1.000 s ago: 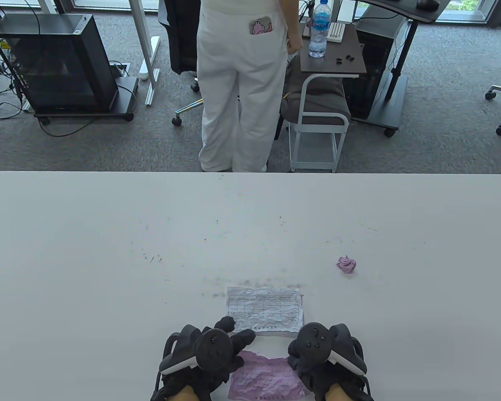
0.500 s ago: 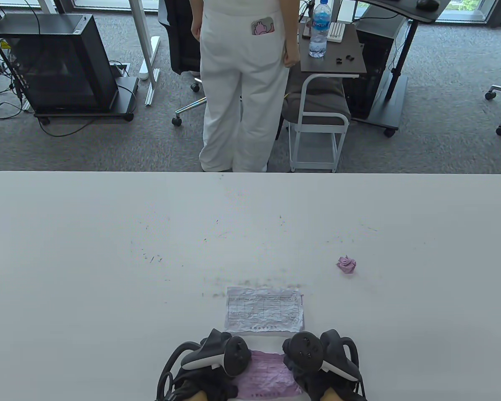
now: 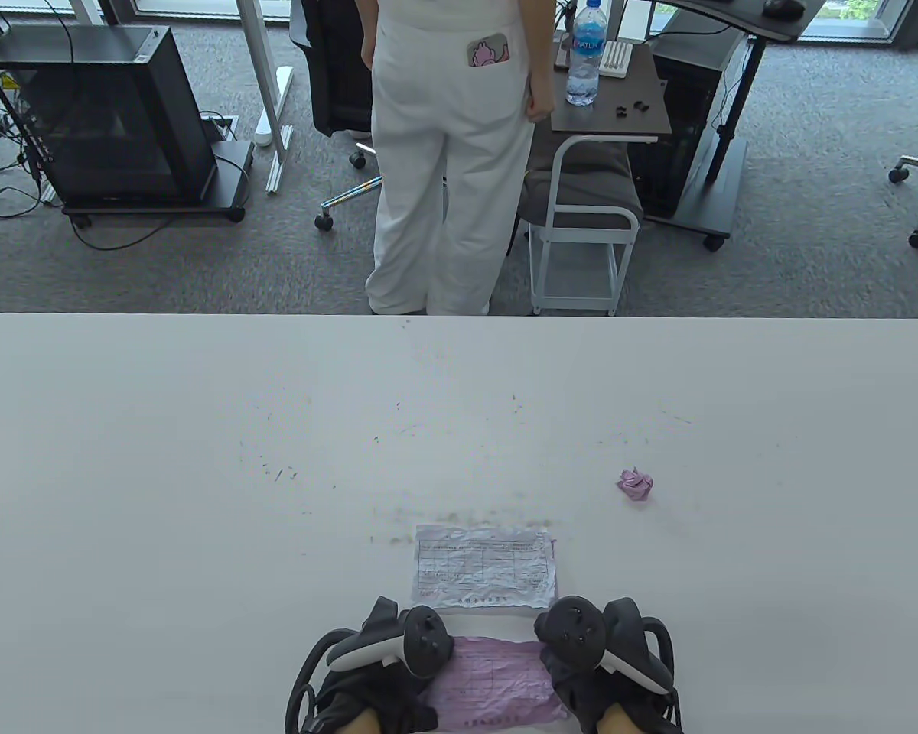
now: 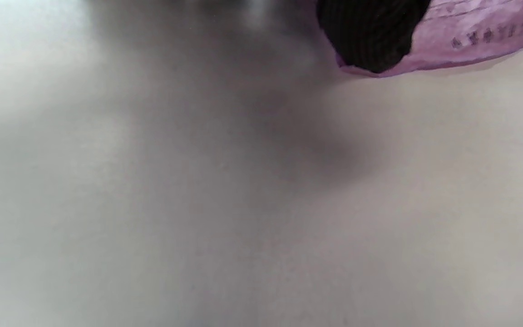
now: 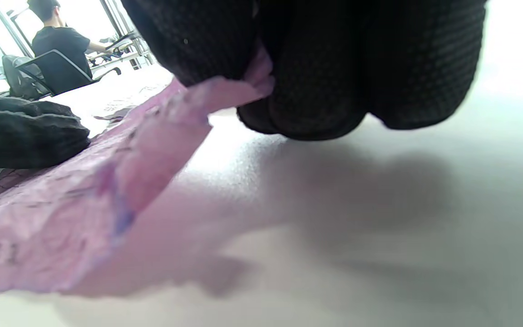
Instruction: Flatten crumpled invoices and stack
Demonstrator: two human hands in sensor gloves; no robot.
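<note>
in the table view, the pink invoice (image 3: 497, 680) lay creased but mostly spread at the near edge of the white table (image 3: 199, 459), between the two gloved hands. the left hand (image 3: 382, 665) sat on its left side and the right hand (image 3: 604, 657) on its right side, each under its tracker, so the fingers could not be read from here. just beyond the pink sheet lay a white invoice (image 3: 483, 566), flattened, apart from both hands. a small crumpled pink ball (image 3: 635, 485) sat well off to the right, farther out on the table. past the far edge stood a person in white trousers (image 3: 447, 153), beside a small cart with a water bottle (image 3: 585, 53).

in the left wrist view, a dark gloved fingertip (image 4: 370, 36) pressed down on the edge of the pink invoice (image 4: 470, 41) against the table; whether that hand was spread or curled, i could not tell.

in the right wrist view, the gloved fingers (image 5: 316, 68) pinched the raised edge of the pink invoice (image 5: 61, 218), lifting that side off the table while the rest lay down.
</note>
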